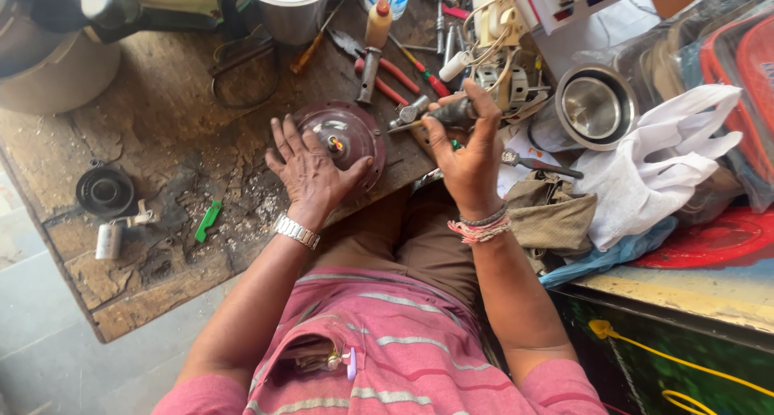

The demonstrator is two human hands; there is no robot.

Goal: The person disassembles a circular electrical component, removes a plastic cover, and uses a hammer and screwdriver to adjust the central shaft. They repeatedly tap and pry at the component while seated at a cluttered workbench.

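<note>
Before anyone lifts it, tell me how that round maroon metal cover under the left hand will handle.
The maroon cover looks like rigid dished metal, so probably stiff and fairly heavy for its size. Its domed, glossy face may be slippery. The left hand presses on it, hinting it could rock or slide on the rough wooden bench.

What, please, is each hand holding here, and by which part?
Right hand grips a tool by its dark handle; left hand lies flat on the round motor cover.

Right hand (468, 153) perhaps hides the tool's (447, 113) handle.
</note>
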